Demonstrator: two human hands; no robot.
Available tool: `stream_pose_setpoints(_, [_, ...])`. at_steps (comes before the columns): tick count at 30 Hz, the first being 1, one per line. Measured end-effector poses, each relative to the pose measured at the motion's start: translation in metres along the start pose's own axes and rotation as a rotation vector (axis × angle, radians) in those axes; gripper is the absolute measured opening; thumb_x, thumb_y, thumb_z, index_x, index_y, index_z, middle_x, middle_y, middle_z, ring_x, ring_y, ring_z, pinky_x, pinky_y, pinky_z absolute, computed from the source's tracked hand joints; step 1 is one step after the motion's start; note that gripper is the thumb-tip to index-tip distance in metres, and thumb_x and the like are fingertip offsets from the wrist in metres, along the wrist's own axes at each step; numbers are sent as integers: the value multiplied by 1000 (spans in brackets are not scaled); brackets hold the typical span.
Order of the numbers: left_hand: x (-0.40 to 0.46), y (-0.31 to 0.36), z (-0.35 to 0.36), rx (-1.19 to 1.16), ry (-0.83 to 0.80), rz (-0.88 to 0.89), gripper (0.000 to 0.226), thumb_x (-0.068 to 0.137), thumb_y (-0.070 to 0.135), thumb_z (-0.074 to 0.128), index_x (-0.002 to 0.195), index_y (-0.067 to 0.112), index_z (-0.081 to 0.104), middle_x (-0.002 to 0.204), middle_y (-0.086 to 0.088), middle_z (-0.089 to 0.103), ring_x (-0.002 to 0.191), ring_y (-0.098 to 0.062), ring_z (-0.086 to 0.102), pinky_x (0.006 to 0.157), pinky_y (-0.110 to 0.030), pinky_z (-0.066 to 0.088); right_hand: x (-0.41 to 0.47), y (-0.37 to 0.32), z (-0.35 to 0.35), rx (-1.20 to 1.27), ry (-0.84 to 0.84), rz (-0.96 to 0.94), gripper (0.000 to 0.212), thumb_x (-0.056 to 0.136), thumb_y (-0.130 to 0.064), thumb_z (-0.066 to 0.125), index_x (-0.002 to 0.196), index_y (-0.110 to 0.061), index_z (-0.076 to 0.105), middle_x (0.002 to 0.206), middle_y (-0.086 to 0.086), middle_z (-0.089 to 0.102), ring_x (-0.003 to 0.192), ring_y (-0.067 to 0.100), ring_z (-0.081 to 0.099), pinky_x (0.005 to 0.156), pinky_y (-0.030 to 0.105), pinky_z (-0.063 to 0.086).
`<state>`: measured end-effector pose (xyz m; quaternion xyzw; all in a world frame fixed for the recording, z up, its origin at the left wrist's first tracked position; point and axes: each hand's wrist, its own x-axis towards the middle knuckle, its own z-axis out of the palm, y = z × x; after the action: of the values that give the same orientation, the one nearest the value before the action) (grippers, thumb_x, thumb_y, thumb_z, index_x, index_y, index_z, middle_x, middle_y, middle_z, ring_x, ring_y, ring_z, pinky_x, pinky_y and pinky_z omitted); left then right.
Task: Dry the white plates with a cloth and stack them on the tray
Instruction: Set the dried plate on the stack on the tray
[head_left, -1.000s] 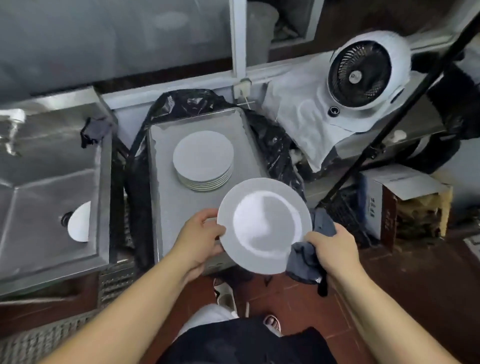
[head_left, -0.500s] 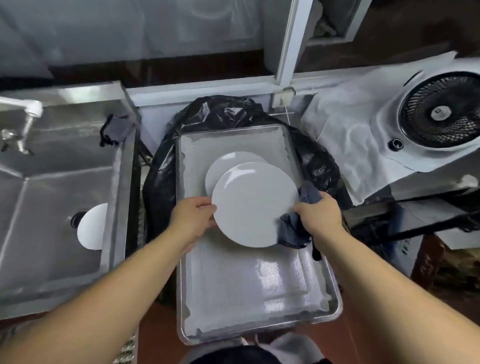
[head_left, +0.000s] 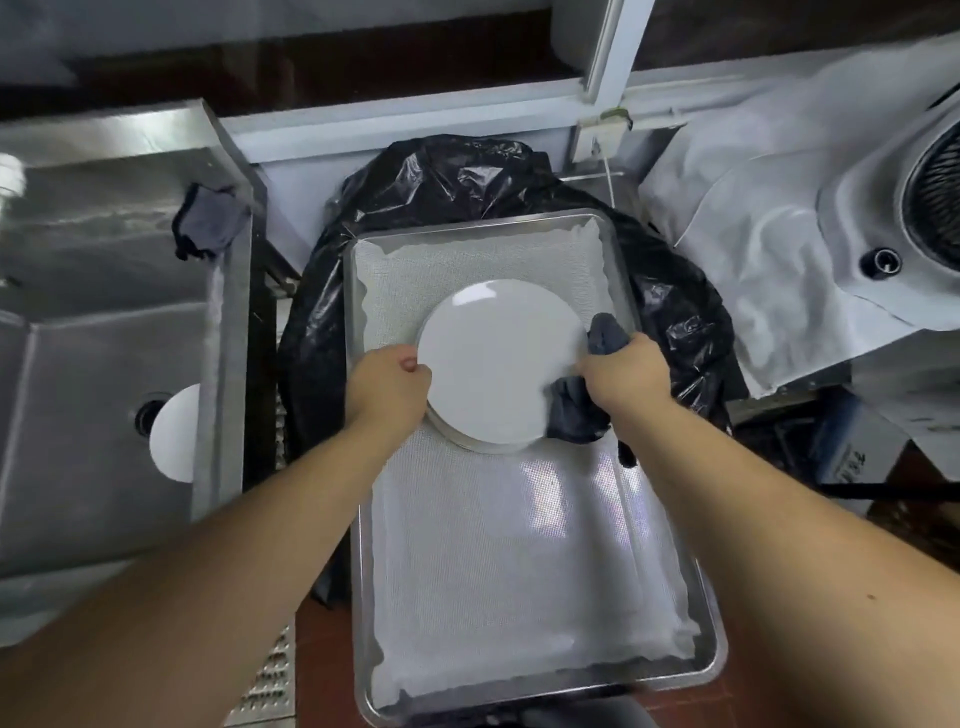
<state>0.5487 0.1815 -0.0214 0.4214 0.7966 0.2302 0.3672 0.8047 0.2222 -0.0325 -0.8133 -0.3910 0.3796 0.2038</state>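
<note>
A white plate (head_left: 500, 361) lies face down on top of the stack of white plates (head_left: 483, 446) in the metal tray (head_left: 524, 587). My left hand (head_left: 387, 387) holds the plate's left rim with curled fingers. My right hand (head_left: 626, 371) grips a dark grey cloth (head_left: 576, 410) at the plate's right rim. The stack below is almost wholly covered by the top plate. Another white plate (head_left: 174, 434) lies in the steel sink (head_left: 88, 332) at the left.
The tray has a pale mesh liner and rests on a bin lined with a black bag (head_left: 467, 176). A second dark cloth (head_left: 208, 223) hangs on the sink's edge. A white fan (head_left: 914, 208) on white sheeting stands at the right.
Both hands carried the plate forward and down over the tray onto the stack. The view moved closer to the tray.
</note>
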Motion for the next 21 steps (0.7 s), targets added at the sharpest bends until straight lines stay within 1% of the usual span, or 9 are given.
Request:
stream_pose_setpoints(3, [3,0,4,35,26,32,20,92,6,54,85,3,73,88,-19,74,65,-21,55,58,-29,43,6,0,6,-28,1,-6,16,88,-26,66,81,-24,51,82,0,61,72,18,59,64,33,46])
stream_pose_setpoints(6, [5,-1,5,78,47,60,22,93,8,55,89,5,76,83,-15,74,68,-31,64,58,-31,46,7,0,11,-31,14,-6,22,88,-25,69,80,-28,49,81,-3,60,70,14,56,55,28,38])
stream_pose_setpoints(9, [7,-4,8,102,56,57,23,92,9,54,81,10,74,80,-12,69,60,-23,55,53,-29,42,8,2,11,-57,3,-30,21,85,-24,70,81,-28,49,82,-4,60,71,12,56,54,27,37])
stream_pose_setpoints(11, [6,-6,10,111,60,54,25,91,10,53,75,15,70,78,-7,64,60,-19,52,51,-25,37,7,2,11,-134,-33,-67,18,83,-26,70,89,-26,53,85,-4,60,73,14,57,55,28,38])
stream_pose_setpoints(13, [6,-7,12,109,65,48,26,92,11,52,76,18,71,84,-4,66,63,-19,56,53,-23,37,6,0,10,-234,-53,-109,24,85,-32,69,101,-21,56,87,-4,59,76,19,58,56,29,38])
stream_pose_setpoints(15, [6,-7,12,99,62,32,26,92,11,51,78,19,72,90,-6,67,65,-20,57,54,-23,37,6,-2,7,-290,-76,-137,30,87,-33,69,111,-18,57,93,0,62,85,26,60,64,33,44])
stream_pose_setpoints(17, [5,-7,12,64,53,1,27,95,12,51,77,19,70,86,-2,64,61,-19,55,53,-22,37,3,-1,3,-290,-107,-135,32,87,-33,71,111,-16,58,96,2,64,90,29,62,71,35,47])
stream_pose_setpoints(19, [1,-9,9,18,63,-20,32,97,13,51,65,15,55,74,1,52,57,-18,46,51,-22,31,-1,4,-4,-259,-117,-115,28,84,-32,72,103,-18,58,94,2,63,87,26,63,70,36,47])
stream_pose_setpoints(21, [-7,-11,6,-29,67,-24,37,97,13,51,61,15,40,65,1,42,56,-17,37,53,-25,28,-7,11,-13,-202,-101,-92,25,82,-31,74,97,-20,57,93,1,64,85,22,62,69,36,48])
